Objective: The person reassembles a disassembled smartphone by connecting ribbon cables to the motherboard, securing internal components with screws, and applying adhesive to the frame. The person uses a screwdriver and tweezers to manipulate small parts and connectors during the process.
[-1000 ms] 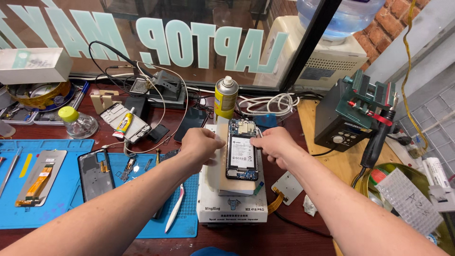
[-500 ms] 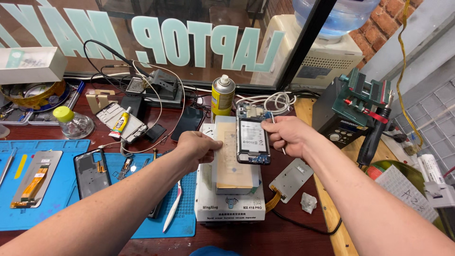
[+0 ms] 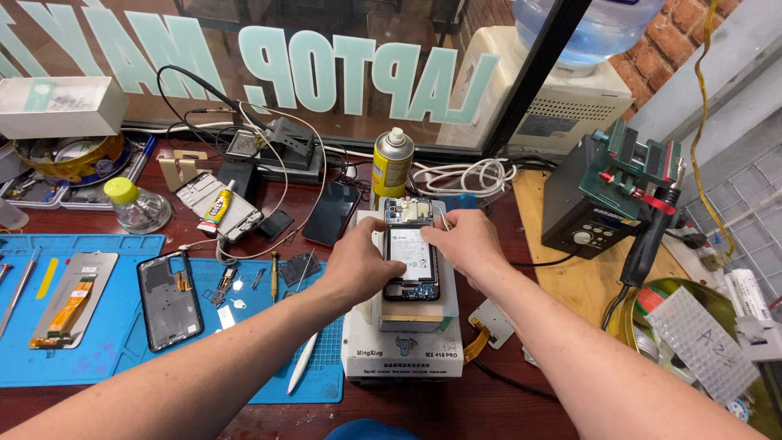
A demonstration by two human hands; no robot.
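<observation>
Workbench heating plate (image 3: pixel 403 358) bears opened phone (image 3: pixel 411 248) between both hands.

single head view, close above the workbench (image 3: pixel 269 411), facing down-forward

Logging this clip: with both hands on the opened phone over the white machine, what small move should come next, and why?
Probably press the opened phone flat and square on the white machine. The left hand and right hand grip its two sides, and it lies on the plate, so it likely only needs aligning.

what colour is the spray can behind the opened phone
Yellow, with a white nozzle cap: the spray can, best seen in the head view.
</observation>
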